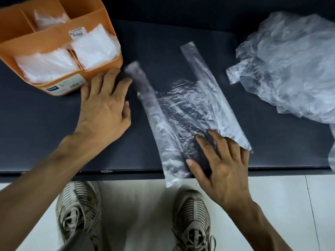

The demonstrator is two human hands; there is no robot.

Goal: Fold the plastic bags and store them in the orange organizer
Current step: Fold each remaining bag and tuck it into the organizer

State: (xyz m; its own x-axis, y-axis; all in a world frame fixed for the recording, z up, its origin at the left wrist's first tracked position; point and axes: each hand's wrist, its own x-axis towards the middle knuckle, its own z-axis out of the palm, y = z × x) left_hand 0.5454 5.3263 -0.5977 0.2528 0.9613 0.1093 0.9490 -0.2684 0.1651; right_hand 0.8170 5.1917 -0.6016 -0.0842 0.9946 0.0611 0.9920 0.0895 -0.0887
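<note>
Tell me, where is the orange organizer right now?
The orange organizer sits at the far left of the dark table, just beyond the left hand, with folded bags already inside it.

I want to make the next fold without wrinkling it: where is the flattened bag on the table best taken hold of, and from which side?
Probably by the two handle strips at the far end of the flattened bag, coming from above. They lie flat, free and apart, while the right hand presses the near end down. The left hand is open beside the left strip, near the orange organizer.
</note>
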